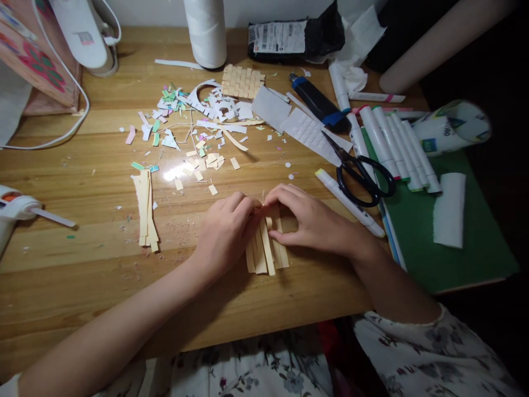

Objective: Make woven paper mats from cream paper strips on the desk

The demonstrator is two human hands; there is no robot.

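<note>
Several cream paper strips (260, 256) lie side by side on the wooden table (103, 298), running toward me, and one of them curls up. At their far end my left hand (229, 229) has its fingers closed on the strips, partly covering them. My right hand (308, 218) pinches the same far end between fingertips, its thumb lower down by the curled strip. The two hands' fingertips nearly meet. Off to the left is a small pile of loose cream strips (146, 212). A finished-looking woven paper square (243, 81) rests farther back.
Paper scraps (215, 110) litter the middle back. Black-handled scissors (363, 179), white markers (397, 146) and a blue-black utility knife (318, 102) lie to the right, near a green folder (458, 220). A glue gun (25, 209) is at the left edge, a white thread spool (205, 33) behind.
</note>
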